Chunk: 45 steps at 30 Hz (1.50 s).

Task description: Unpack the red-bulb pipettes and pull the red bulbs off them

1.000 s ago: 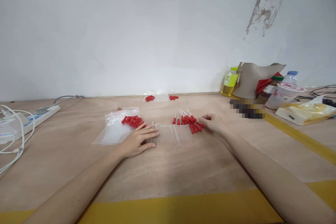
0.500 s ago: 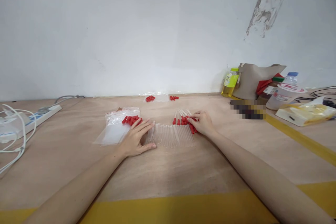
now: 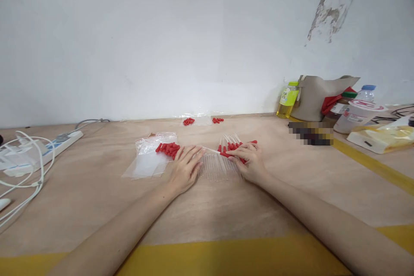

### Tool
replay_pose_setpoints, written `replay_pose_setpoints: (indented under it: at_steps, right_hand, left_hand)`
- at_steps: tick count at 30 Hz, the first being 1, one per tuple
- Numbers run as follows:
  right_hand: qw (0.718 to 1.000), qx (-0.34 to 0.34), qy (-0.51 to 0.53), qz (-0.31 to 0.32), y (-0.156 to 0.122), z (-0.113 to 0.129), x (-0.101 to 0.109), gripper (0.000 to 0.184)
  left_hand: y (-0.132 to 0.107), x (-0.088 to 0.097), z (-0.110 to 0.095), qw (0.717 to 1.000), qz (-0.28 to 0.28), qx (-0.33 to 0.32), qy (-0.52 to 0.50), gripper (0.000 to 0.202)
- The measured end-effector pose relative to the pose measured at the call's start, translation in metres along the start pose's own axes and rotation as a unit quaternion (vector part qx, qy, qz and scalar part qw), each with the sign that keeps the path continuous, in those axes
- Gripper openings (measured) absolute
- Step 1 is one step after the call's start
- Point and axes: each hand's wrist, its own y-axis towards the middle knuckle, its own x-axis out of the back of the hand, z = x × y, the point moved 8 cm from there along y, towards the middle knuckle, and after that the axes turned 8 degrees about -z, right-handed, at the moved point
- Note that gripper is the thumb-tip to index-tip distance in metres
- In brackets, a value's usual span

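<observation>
Between my two hands lies a glass dropper [image 3: 211,150] with a red rubber bulb. My right hand [image 3: 252,163] pinches it at the bulb end. My left hand [image 3: 185,171] has its fingertips closed at the other end of the glass. Below it, clear glass tubes [image 3: 215,169] lie side by side in a row, partly hidden by both hands. Several droppers fitted with red bulbs [image 3: 231,145] lie fanned out just beyond my right hand. A pile of loose red bulbs [image 3: 168,149] sits left of my left hand, on a clear plastic bag [image 3: 145,161].
Against the wall lies another clear bag [image 3: 203,120] with small groups of red bulbs [image 3: 189,121]. A power strip [image 3: 64,148] with white cables [image 3: 40,172] is at left. At right stand a yellow bottle [image 3: 287,101], a grey bag [image 3: 312,99], a cup [image 3: 357,117] and a tissue pack [image 3: 381,138].
My left hand has come off the left end of the tube row, moved right and closed on a tube's end. My right hand now holds a bulb in line with that tube.
</observation>
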Motion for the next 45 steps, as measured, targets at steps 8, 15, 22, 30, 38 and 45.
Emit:
replay_pose_setpoints:
  at_steps: [8,15,22,30,38,45]
  right_hand:
    - [0.999,0.029,0.033,0.026,-0.006,0.020,-0.010,0.013]
    - [0.994,0.107,-0.021,0.000,-0.006,0.037,-0.015,0.011]
    - [0.988,0.124,-0.051,0.071,-0.009,0.035,-0.019,0.018]
    - [0.996,-0.057,0.061,-0.025,0.020,-0.034,0.025,0.021]
    - [0.968,-0.244,0.000,0.052,0.019,-0.100,0.024,0.023]
    - [0.946,-0.283,-0.025,0.155,0.006,-0.115,0.017,0.014]
  left_hand:
    - [0.005,0.011,-0.018,0.995,-0.058,-0.063,0.044,0.015]
    - [0.006,0.007,-0.024,0.995,-0.042,-0.074,0.043,0.016]
    - [0.002,0.006,-0.017,0.998,-0.016,-0.055,0.028,0.021]
    - [-0.016,0.024,0.042,0.994,-0.079,0.067,-0.041,0.021]
    - [-0.007,-0.001,0.023,0.995,-0.076,0.055,-0.040,0.032]
    - [-0.007,-0.004,0.003,0.997,-0.049,-0.057,-0.010,0.029]
